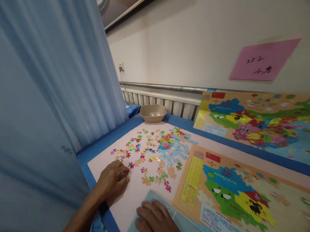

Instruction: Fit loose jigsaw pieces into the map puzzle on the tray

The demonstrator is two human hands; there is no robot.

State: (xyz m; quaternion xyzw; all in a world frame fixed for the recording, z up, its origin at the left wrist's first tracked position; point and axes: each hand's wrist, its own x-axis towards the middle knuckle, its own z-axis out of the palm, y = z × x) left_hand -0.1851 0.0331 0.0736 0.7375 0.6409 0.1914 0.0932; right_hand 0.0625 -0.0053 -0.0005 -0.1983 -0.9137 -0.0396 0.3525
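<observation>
My left hand is over the left part of a pale pink sheet, its fingers curled and drawn together. A small pale bit shows by the fingertips, too unclear to name. Loose jigsaw pieces in many colours lie just beyond that hand, with a light blue group at their right. My right hand lies flat, fingers stretched, on a light blue folder-like sheet at the near edge. To its right is a partly filled map puzzle board, with animals and coloured regions on its left part.
A beige basket with a few pieces inside stands at the back. A complete map picture leans by the wall railing. A blue curtain hangs close on the left. A pink note is on the wall.
</observation>
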